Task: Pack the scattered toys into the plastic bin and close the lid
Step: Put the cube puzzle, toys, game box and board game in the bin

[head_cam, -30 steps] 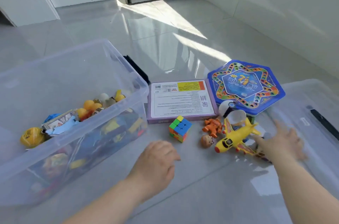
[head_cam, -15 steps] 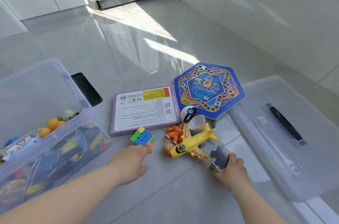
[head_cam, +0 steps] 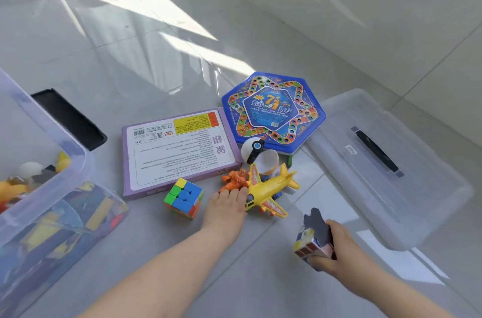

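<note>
- Plastic bin [head_cam: 87,161]: open, part-filled, well to the left of the left hand [head_cam: 225,209]. Its lid [head_cam: 417,187] lies flat on the floor, near the right hand [head_cam: 336,250] on its right.
- Yellow plane [head_cam: 268,190]: touching the left hand's right side, long axis running away and rightward. The left hand is nearer.
- Left fingers [head_cam: 234,194] meet the orange figure [head_cam: 233,178]; whether they grip cannot be told.
- Right hand is clamped on a small cube [head_cam: 303,244] and a dark piece.
</note>
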A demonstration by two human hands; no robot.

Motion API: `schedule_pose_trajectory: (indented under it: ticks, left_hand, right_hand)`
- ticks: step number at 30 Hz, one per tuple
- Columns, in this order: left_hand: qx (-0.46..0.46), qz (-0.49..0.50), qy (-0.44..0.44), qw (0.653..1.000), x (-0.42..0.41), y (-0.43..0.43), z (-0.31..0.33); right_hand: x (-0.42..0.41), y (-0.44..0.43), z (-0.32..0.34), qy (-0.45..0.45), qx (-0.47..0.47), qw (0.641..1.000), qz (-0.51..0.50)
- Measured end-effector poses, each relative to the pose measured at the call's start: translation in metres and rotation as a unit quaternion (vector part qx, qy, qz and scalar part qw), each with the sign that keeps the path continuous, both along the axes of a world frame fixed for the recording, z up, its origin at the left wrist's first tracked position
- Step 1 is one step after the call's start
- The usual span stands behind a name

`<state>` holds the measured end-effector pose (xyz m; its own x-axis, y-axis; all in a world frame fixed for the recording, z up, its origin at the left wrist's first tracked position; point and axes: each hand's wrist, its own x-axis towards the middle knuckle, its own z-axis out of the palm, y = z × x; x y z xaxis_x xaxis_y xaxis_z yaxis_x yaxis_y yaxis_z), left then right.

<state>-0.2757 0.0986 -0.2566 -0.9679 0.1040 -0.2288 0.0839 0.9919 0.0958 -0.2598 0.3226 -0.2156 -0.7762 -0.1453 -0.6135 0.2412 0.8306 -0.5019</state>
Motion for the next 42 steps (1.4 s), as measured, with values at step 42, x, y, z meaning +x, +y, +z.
schedule_pose_trajectory:
  ticks: [42]
  left_hand:
    - [0.160, 0.433, 0.027, 0.887, 0.180, -0.321, 0.117]
  right_hand:
    - [-0.005, -0.412, 0.107, 0.454, 0.112, 0.719, 0.514]
